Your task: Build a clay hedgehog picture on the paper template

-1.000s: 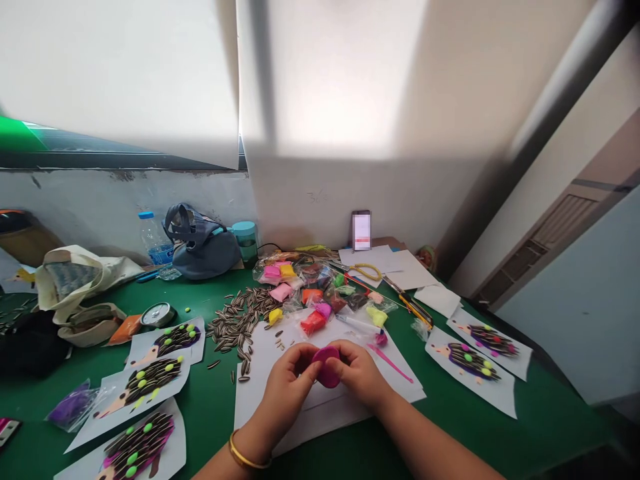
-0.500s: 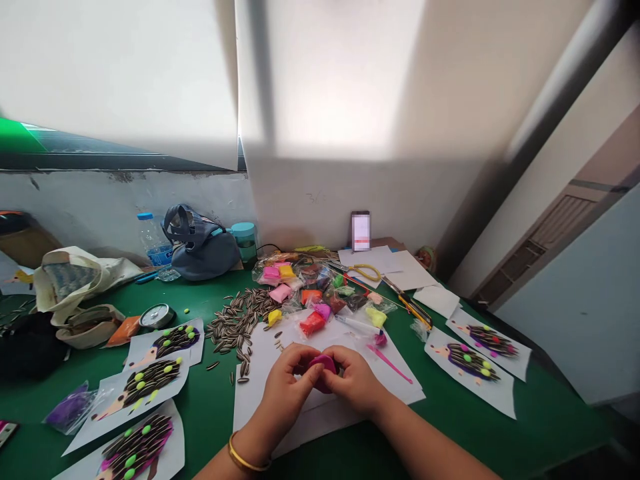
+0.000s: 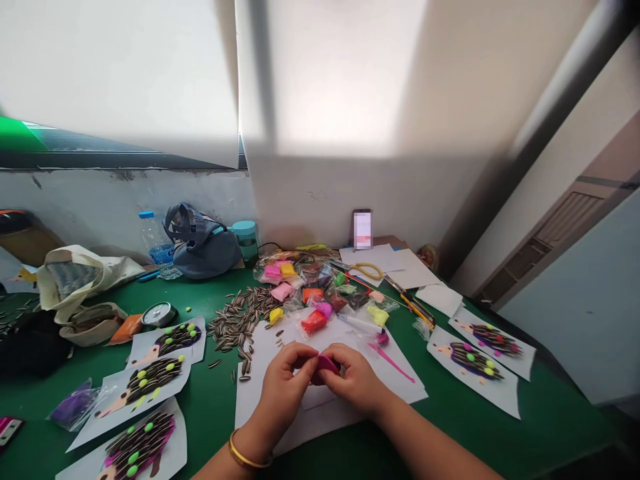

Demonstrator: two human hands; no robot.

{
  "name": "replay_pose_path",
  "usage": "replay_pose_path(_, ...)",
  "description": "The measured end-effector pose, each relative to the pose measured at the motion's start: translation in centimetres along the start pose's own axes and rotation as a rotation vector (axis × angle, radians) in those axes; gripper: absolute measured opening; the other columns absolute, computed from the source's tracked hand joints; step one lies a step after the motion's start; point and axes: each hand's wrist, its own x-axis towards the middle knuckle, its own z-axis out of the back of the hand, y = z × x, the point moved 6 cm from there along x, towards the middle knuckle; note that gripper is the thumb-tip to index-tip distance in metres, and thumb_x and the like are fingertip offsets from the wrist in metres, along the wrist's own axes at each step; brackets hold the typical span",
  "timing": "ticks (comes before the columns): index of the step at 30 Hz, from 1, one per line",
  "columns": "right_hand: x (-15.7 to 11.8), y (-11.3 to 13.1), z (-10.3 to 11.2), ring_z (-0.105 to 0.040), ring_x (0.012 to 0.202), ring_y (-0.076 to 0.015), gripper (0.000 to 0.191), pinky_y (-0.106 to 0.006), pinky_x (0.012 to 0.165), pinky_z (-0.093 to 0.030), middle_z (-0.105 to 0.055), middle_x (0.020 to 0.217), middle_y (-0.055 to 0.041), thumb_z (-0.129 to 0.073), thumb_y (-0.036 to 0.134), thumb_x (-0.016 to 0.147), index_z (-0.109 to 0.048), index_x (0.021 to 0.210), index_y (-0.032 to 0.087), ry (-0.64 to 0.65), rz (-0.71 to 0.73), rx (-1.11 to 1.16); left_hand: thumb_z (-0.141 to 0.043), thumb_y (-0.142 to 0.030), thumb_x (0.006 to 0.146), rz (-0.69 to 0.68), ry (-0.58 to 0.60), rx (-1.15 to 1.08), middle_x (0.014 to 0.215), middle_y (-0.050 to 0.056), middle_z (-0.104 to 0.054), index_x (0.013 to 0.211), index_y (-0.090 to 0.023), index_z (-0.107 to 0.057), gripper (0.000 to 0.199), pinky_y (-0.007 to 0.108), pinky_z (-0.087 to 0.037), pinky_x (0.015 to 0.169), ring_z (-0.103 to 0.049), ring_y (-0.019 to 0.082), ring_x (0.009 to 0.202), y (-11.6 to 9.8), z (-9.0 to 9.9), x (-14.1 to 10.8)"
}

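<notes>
A flattened piece of magenta modelling clay is pinched between both hands above the white paper. My left hand, with a gold bangle on its wrist, closes thumb and fingers on the clay's left side. From the right, my right hand grips the same piece, thumb on its near face. Fingers hide part of the clay. To the right of my hands lie a pink modelling tool and a small magenta lump. A few sunflower seeds rest on the paper's left edge.
Bagged coloured clay and a seed pile lie beyond the paper. Hedgehog pictures are on the left, with more hedgehog pictures at right. Scissors, a phone and a blue bag are at the back.
The clay has tilted and shifted slightly between my fingers, showing a narrower face. Both hands still hold it in nearly the same place. The whole view has drifted slightly.
</notes>
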Motion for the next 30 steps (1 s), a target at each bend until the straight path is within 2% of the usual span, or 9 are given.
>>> replay_pose_path(3,-0.1,-0.3,0.0,-0.062,0.081,-0.0183,0.013,-0.028,0.074,-0.047,-0.069,0.086,-0.0024,-0.058,0.021,0.082,-0.068,0.09,0.02,0.011,-0.062,0.089,-0.065,-0.041,0.083,0.082,-0.003,-0.07,0.086,0.005,-0.065,0.099,-0.018,-0.065,0.027,0.031,-0.054,0.064,-0.064,0.019,0.072,0.2,-0.1,-0.1)
replay_pose_path(5,-0.2,-0.5,-0.1,-0.062,0.078,-0.0181,0.013,-0.028,0.071,-0.047,-0.069,0.083,-0.0021,-0.057,0.022,0.083,-0.068,0.09,0.019,0.026,-0.091,0.12,-0.068,-0.037,0.081,0.045,-0.009,0.004,0.094,0.006,-0.066,0.105,-0.02,-0.066,0.03,0.032,-0.055,0.071,-0.065,0.02,0.08,-0.1,-0.1,-0.1)
replay_pose_path(8,-0.1,-0.7,-0.1,-0.061,0.077,-0.0178,0.011,-0.028,0.071,-0.047,-0.068,0.081,-0.0015,-0.058,0.022,0.082,-0.068,0.087,0.02,0.026,-0.087,0.107,-0.068,-0.036,0.081,-0.007,0.041,0.09,0.094,0.007,-0.067,0.096,-0.02,-0.071,0.022,0.033,-0.054,0.076,-0.065,0.021,0.083,-0.6,-0.5,-0.1)
replay_pose_path(11,-0.1,-1.3,0.3,-0.06,0.077,-0.0177,0.012,-0.028,0.071,-0.047,-0.066,0.082,-0.0019,-0.061,0.028,0.082,-0.067,0.087,0.019,-0.036,-0.096,0.146,-0.065,-0.044,0.083,0.102,0.048,-0.034,0.083,0.005,-0.066,0.089,-0.018,-0.068,0.027,0.032,-0.055,0.066,-0.065,0.021,0.075,0.0,-0.6,0.0)
replay_pose_path(14,0.0,-1.9,0.7,-0.059,0.076,-0.0175,0.019,-0.029,0.07,-0.047,-0.065,0.081,-0.0026,-0.059,0.036,0.087,-0.066,0.087,0.019,-0.082,-0.089,0.217,-0.069,-0.047,0.079,0.174,0.018,-0.108,0.084,0.005,-0.068,0.091,-0.018,-0.065,0.032,0.031,-0.055,0.064,-0.065,0.022,0.078,0.4,-0.4,0.0)
replay_pose_path(17,0.0,-2.0,0.8,-0.058,0.076,-0.0176,0.022,-0.029,0.071,-0.047,-0.064,0.08,-0.0029,-0.059,0.04,0.089,-0.066,0.085,0.019,-0.081,-0.076,0.221,-0.072,-0.046,0.076,0.163,0.021,-0.093,0.087,0.006,-0.069,0.092,-0.017,-0.067,0.033,0.031,-0.054,0.066,-0.065,0.021,0.079,0.1,-0.4,0.0)
replay_pose_path(22,-0.1,-2.0,0.9,-0.058,0.078,-0.0176,0.028,-0.029,0.071,-0.047,-0.064,0.082,-0.0032,-0.058,0.044,0.09,-0.066,0.087,0.018,-0.102,-0.062,0.212,-0.071,-0.046,0.078,0.145,0.016,-0.092,0.078,0.005,-0.068,0.084,-0.015,-0.069,0.031,0.028,-0.051,0.062,-0.063,0.019,0.072,-0.3,-0.3,0.0)
replay_pose_path(27,-0.1,-1.8,0.8,-0.059,0.08,-0.0187,0.028,-0.03,0.074,-0.047,-0.065,0.085,-0.004,-0.059,0.046,0.089,-0.065,0.088,0.019,-0.08,-0.068,0.187,-0.076,-0.043,0.074,0.159,0.017,-0.098,0.093,0.007,-0.07,0.098,-0.017,-0.068,0.036,0.033,-0.055,0.071,-0.066,0.022,0.081,0.1,-0.4,0.0)
replay_pose_path(30,-0.1,-1.8,0.6,-0.06,0.079,-0.0188,0.027,-0.03,0.074,-0.047,-0.066,0.085,-0.004,-0.061,0.046,0.088,-0.065,0.087,0.019,-0.059,-0.065,0.184,-0.075,-0.044,0.074,0.158,0.028,-0.069,0.085,0.007,-0.069,0.088,-0.016,-0.069,0.032,0.033,-0.054,0.072,-0.065,0.022,0.078,0.2,-0.5,0.0)
